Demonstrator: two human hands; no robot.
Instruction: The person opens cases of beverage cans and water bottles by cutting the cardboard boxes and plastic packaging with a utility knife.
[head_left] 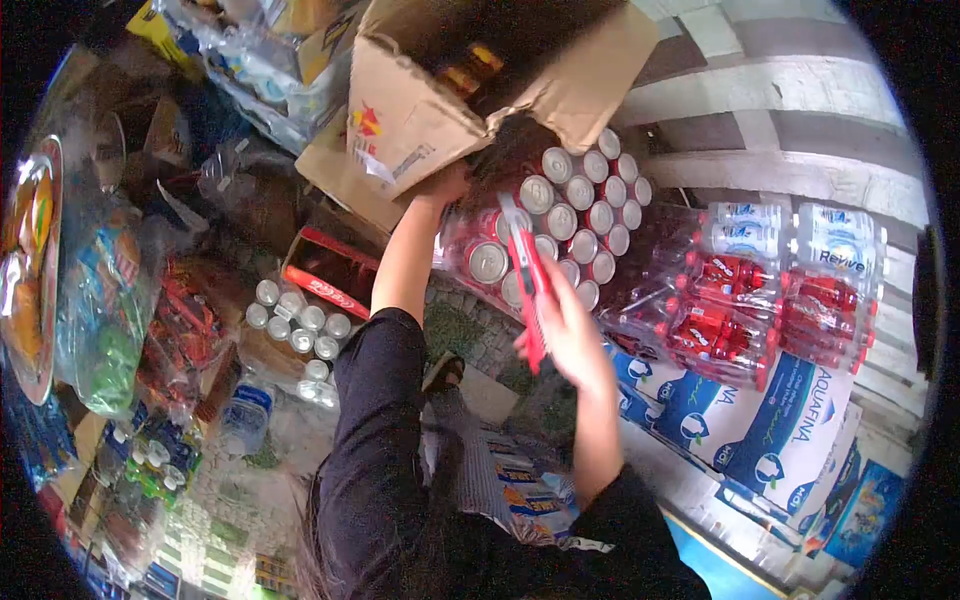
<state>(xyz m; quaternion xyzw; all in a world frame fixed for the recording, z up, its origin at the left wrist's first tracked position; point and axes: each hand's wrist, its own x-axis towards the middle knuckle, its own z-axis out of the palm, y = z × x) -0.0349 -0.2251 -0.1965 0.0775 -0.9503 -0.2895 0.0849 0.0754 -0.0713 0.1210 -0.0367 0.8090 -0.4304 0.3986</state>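
A red utility knife (533, 290) is gripped in my right hand (572, 335), its blade end pointing up and away over the cans. Beneath it is a plastic-wrapped pack of red cans (562, 218) with silver tops. My left hand (447, 187) reaches to the lower edge of a brown cardboard box (415, 130), between the box and the can pack; its fingers are hidden in shadow. Dark bottles with yellow-orange labels (470, 72) show inside the box, whose flaps stand up.
On the right, shrink-wrapped red bottles (725, 325) and Revive bottles (842, 245) stand beside blue-and-white Aquafina cartons (770, 430). Silver-topped cans (300, 325) and an opened red Coca-Cola carton (335, 275) are at left. Plastic-wrapped goods (110, 320) crowd the far left.
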